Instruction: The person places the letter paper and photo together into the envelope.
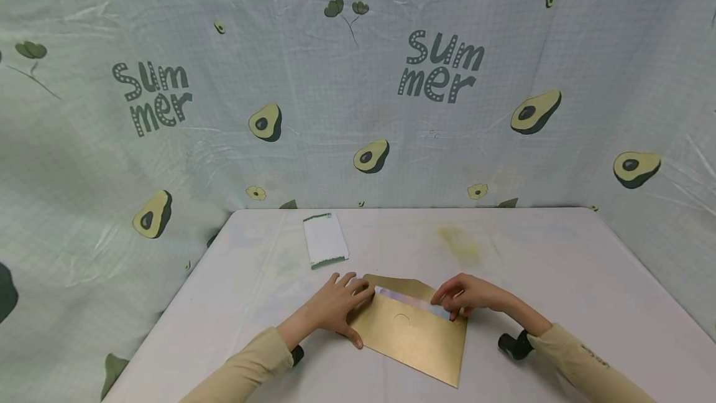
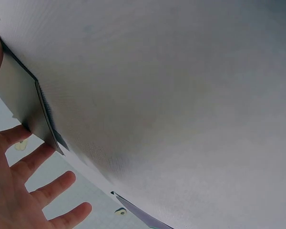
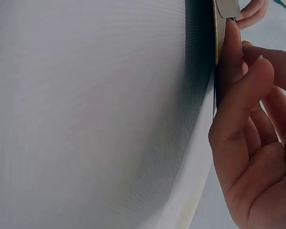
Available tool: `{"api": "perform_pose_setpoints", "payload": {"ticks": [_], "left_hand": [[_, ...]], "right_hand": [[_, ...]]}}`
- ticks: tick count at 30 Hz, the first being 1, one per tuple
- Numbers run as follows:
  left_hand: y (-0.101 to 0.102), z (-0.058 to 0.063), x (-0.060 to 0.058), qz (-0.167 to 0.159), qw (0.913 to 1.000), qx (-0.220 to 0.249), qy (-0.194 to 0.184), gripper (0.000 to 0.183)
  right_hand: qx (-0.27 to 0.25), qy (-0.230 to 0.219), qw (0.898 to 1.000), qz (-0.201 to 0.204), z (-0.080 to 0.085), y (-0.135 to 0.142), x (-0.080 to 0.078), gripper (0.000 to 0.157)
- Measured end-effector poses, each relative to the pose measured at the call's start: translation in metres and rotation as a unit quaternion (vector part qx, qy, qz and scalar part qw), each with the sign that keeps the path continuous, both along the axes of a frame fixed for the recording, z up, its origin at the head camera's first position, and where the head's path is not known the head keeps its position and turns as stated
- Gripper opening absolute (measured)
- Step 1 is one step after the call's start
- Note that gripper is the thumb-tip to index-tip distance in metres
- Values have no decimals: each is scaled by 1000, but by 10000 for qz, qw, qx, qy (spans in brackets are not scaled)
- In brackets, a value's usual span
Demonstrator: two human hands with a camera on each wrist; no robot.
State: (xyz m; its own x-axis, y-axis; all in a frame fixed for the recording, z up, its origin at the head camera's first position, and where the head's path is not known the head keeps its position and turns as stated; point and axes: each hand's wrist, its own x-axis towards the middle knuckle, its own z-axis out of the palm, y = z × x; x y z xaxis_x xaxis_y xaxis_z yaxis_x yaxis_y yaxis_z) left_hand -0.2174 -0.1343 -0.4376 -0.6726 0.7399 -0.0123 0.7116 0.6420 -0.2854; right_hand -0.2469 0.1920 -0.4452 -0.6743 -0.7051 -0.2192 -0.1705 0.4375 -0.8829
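A gold envelope [image 1: 411, 336] lies slanted, flap [image 1: 405, 287] open, pastel card [image 1: 411, 301] showing at its mouth.

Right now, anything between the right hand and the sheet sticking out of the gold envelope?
Nothing visible. The right hand is at the right end of the sheet, and the flap of the gold envelope is open behind it.

Envelope [image 1: 414, 341] on table [image 1: 531, 254], before me. Card [image 1: 411, 301] in envelope, upper edge out, flap [image 1: 399, 283] behind it. My left hand [image 1: 338, 303] at envelope's left side, my right hand [image 1: 474, 294] at card's right end. Packet [image 1: 326, 240] farther back on table, beyond my left hand, left of flap, apart from envelope. Cloth [image 1: 313, 67] behind table, also past its left and right edges.
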Motion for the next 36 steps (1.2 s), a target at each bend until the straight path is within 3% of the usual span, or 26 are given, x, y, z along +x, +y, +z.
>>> {"api": "perform_pose_setpoints", "payload": {"ticks": [18,36], "left_hand": [[-1,0,-1,-13,10000,44,62,106],[1,0,1,64,10000,38,-22,105]], "right_hand": [[-270,30,9982,529,-3,-8,3,26],[-12,10,9994,347,0,-10,8,24]]}}
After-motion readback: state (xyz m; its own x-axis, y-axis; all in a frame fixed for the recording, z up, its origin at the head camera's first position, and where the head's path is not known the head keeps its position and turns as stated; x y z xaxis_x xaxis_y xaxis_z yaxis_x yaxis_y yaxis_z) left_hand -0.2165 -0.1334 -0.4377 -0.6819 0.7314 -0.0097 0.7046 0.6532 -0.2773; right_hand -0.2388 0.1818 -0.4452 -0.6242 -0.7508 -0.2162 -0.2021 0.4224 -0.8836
